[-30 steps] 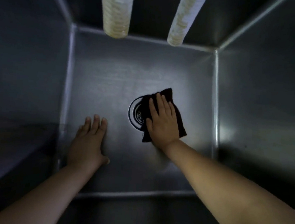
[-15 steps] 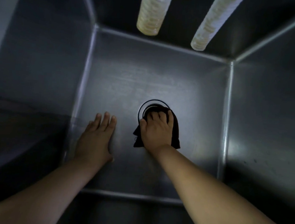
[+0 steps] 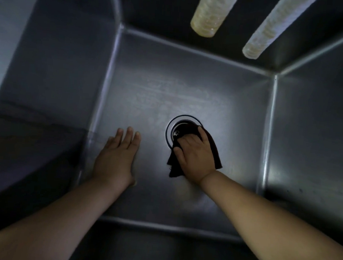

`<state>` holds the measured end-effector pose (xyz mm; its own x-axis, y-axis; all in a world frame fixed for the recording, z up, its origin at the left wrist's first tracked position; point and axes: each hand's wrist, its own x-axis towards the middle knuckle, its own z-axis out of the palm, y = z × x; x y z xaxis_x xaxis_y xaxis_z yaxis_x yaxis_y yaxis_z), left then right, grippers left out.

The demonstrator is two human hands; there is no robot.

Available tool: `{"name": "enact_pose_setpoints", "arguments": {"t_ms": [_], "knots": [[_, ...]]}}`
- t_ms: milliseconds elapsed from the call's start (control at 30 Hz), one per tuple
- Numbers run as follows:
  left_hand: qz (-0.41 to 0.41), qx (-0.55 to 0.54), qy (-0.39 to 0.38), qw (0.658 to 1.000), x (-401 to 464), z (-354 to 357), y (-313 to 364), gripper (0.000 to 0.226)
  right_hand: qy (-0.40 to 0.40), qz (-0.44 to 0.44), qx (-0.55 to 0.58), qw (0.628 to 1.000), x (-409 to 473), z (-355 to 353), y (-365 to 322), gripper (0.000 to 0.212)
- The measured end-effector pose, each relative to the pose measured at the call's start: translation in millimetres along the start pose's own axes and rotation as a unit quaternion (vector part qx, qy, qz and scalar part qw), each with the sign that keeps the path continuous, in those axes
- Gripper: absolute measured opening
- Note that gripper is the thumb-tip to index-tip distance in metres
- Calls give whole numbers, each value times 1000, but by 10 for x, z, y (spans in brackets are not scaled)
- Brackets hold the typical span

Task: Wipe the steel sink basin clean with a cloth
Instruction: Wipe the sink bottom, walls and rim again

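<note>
I look straight down into a deep steel sink basin (image 3: pixel 170 84) with a round drain (image 3: pixel 176 130) in its floor. My right hand (image 3: pixel 194 156) grips a dark cloth (image 3: pixel 216 154) with curled fingers and presses it onto the right side of the drain. The cloth sticks out from under the hand on the right and at the lower left. My left hand (image 3: pixel 117 158) lies flat on the basin floor left of the drain, fingers straight and together.
Two pale ribbed hoses (image 3: pixel 212 12) (image 3: pixel 271 29) hang into the basin from the far side. Steel walls close in on all four sides; the left wall (image 3: pixel 47 79) is dark and reflective.
My right hand went from flat on the cloth to curled around it, bunching the cloth over the drain's right edge. The left hand stays flat on the floor.
</note>
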<state>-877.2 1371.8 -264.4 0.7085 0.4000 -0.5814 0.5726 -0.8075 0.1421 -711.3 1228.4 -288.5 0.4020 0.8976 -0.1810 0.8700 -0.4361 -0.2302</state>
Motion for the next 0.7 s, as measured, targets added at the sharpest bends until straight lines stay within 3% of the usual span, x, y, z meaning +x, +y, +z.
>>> {"name": "enact_pose_setpoints", "arguments": {"t_ms": [200, 300, 400, 600, 700], "knots": [[-13, 16, -7, 1000, -21, -38, 29, 126, -72, -58, -40, 995, 153, -82, 126, 41], [-21, 45, 2, 999, -46, -108, 193, 109, -100, -73, -70, 990, 173, -111, 154, 50], [49, 53, 51, 996, 94, -201, 394, 95, -100, -68, -83, 989, 170, -108, 143, 60], [120, 182, -56, 974, 654, -489, 544, 119, -89, -42, -109, 989, 141, -70, 151, 66], [122, 202, -67, 970, 710, -504, 541, 123, -87, -25, -136, 987, 176, -75, 136, 69]]}}
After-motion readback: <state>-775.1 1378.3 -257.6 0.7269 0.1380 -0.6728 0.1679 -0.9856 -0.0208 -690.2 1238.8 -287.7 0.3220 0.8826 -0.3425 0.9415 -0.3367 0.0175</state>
